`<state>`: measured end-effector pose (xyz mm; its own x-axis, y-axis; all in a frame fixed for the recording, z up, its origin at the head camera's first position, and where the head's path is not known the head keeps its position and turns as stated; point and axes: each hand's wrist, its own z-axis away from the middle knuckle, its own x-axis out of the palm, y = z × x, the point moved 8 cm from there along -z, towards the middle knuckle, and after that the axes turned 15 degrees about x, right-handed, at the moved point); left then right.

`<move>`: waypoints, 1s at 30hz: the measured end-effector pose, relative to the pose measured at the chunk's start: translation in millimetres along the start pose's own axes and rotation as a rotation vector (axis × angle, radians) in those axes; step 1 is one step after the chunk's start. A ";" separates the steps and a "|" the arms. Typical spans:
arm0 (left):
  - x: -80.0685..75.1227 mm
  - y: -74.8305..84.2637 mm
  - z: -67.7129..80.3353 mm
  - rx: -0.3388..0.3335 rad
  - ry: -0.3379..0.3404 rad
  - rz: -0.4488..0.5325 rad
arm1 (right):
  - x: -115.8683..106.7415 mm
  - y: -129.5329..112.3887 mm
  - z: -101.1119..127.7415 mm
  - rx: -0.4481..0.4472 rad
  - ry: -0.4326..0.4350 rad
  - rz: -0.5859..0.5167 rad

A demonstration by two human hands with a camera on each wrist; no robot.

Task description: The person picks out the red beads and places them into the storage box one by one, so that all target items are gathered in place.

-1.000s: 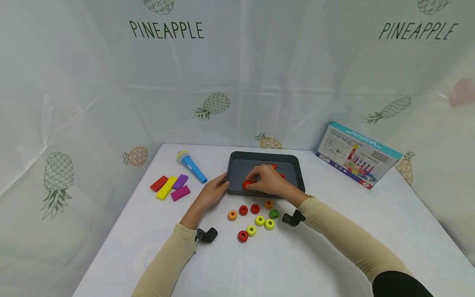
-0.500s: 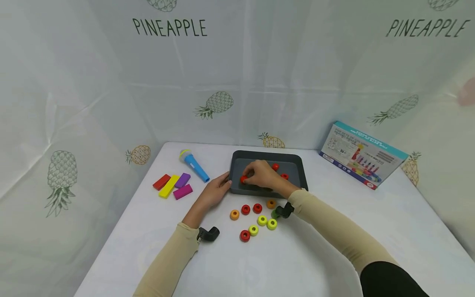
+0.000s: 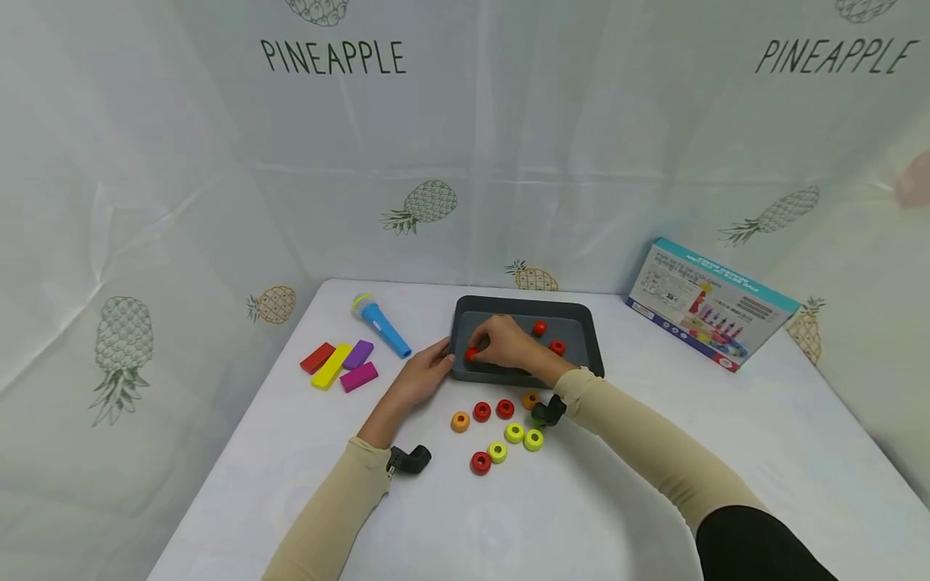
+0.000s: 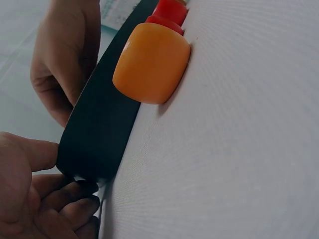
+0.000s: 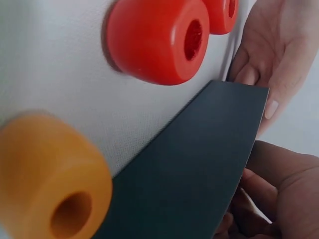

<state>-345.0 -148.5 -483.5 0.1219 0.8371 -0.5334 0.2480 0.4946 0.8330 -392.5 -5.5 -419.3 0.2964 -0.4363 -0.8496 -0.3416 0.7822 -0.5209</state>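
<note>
My left hand (image 3: 423,375) grips the near left corner of a dark grey tray (image 3: 523,305); the left wrist view shows the thumb at its rim and the fingers curled at its outer wall. Inside the tray, my right hand (image 3: 501,343) pinches a red bead (image 3: 471,354) near the left wall. Two more red beads lie to its right, one farther back (image 3: 540,328) and one nearer (image 3: 557,347). In the right wrist view, the tray wall (image 5: 194,149) hides the held bead and part of the fingers.
In front of the tray lie loose red beads (image 3: 482,411), yellow beads (image 3: 514,432), orange beads (image 3: 460,421) and a partly hidden green bead (image 3: 538,420). Coloured blocks (image 3: 330,365) and a blue toy microphone (image 3: 383,326) lie left. A printed box (image 3: 708,305) stands at back right.
My right hand has moved left inside the tray with the red bead, toward the left wall. The two other red beads have come into fuller view. My left hand stays at the tray's corner.
</note>
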 end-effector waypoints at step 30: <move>2.0 -1.3 0.1 -0.020 -0.008 0.015 | -11.0 5.7 16.4 0.013 0.011 0.006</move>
<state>-345.0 -147.6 -485.6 0.1331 0.8423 -0.5223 0.2270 0.4870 0.8434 -383.1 11.1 -411.5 0.2845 -0.4362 -0.8537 -0.3316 0.7908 -0.5145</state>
